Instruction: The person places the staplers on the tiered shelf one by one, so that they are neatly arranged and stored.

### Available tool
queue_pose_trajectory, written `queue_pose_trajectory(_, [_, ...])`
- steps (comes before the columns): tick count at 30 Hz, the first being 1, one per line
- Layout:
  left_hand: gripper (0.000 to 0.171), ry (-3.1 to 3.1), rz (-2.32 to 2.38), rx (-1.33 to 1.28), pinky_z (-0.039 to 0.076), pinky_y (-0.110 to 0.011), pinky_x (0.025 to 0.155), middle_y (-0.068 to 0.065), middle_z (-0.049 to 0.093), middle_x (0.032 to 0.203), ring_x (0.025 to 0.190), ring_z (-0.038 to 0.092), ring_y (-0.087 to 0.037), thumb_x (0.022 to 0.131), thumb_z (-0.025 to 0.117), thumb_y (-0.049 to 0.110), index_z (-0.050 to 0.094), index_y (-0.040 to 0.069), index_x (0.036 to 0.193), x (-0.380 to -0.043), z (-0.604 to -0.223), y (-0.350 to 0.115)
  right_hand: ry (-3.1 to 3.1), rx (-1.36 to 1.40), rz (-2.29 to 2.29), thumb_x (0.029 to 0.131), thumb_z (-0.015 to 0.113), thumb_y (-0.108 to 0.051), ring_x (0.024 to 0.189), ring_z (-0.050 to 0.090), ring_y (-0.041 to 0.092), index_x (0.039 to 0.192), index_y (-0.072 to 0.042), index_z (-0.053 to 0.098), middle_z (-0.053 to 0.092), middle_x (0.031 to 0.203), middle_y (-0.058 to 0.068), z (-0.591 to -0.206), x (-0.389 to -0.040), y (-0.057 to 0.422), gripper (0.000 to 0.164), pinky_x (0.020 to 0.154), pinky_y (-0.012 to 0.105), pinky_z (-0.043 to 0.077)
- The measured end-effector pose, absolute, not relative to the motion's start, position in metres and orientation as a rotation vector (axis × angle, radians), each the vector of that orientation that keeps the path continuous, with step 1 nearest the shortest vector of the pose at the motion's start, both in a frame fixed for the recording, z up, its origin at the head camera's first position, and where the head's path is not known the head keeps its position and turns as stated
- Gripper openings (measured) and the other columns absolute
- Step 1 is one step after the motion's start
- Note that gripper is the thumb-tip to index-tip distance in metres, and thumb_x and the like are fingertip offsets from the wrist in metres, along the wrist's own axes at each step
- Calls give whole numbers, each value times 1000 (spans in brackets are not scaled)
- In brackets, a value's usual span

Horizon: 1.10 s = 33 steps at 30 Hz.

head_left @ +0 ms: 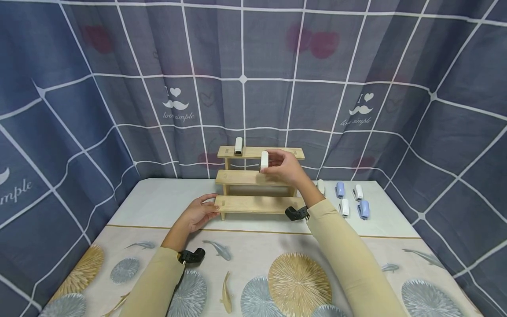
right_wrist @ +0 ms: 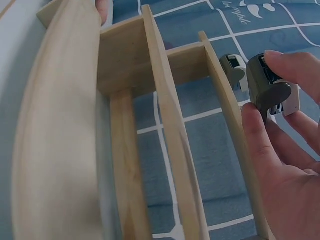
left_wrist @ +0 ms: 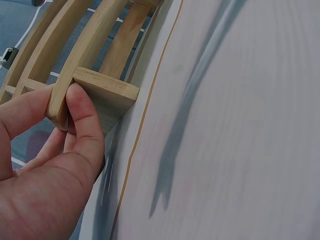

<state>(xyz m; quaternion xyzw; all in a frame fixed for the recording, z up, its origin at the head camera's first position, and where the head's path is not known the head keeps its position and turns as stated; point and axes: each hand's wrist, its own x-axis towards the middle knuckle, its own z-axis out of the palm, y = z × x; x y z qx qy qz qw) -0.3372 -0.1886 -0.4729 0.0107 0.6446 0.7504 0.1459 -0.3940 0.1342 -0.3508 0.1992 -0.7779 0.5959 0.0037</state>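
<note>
From my station I record the stapler (head_left: 264,159) pinched in the right hand (head_left: 286,167), near the top board (head_left: 252,152) of the rack (head_left: 241,177); the left hand (head_left: 200,212) grips the rack's left end; I judge the stapler light, rigid, slightly slippery; best held by its sides.

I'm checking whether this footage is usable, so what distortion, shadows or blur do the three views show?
Head view: a faint, soft shadow on the tablecloth beside the right sleeve; the wooden shelf looks nearly straight. Left wrist view: its boards bow, likely lens distortion, and the grey fish print has soft edges. Right wrist view: the front board bows and contrast looks hazy.
</note>
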Motion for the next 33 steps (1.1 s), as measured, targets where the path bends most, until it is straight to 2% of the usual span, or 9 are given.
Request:
queue_pose_trajectory(8, [70, 1864, 2155, 5, 61, -20, 78, -8, 62, 111, 87, 69, -11, 96, 59, -10, 28, -1, 158, -336, -472, -190, -2438, 625, 1874, 79, 85, -2, 122, 66, 35, 144, -6, 56, 64, 138, 18, -341, -409, 128, 71, 95, 35, 61])
queue_pose_trajectory(15, [69, 1871, 2150, -18, 62, -21, 78, -9, 62, 113, 87, 69, -12, 95, 60, -11, 31, 0, 157, -336, -470, -189, -2463, 634, 1817, 80, 86, -4, 118, 67, 33, 143, -6, 57, 66, 132, 19, -332, -424, 126, 69, 91, 33, 61])
queue_pose_trajectory(22, [70, 1871, 2144, -4, 61, -20, 77, -9, 62, 110, 86, 68, -12, 95, 60, -10, 29, -1, 158, -337, -470, -189, -2482, 609, 1774, 78, 89, -12, 120, 66, 27, 142, -12, 60, 69, 129, 15, -329, -439, 124, 71, 100, 40, 58])
queue_pose_trajectory(33, [69, 1875, 2137, -20, 61, -21, 78, -11, 62, 113, 86, 68, -12, 96, 60, -9, 29, -1, 157, -336, -468, -188, -2580, 534, 1707, 78, 90, -17, 123, 65, 25, 141, -11, 61, 69, 131, 10, -328, -452, 120, 70, 106, 42, 55])
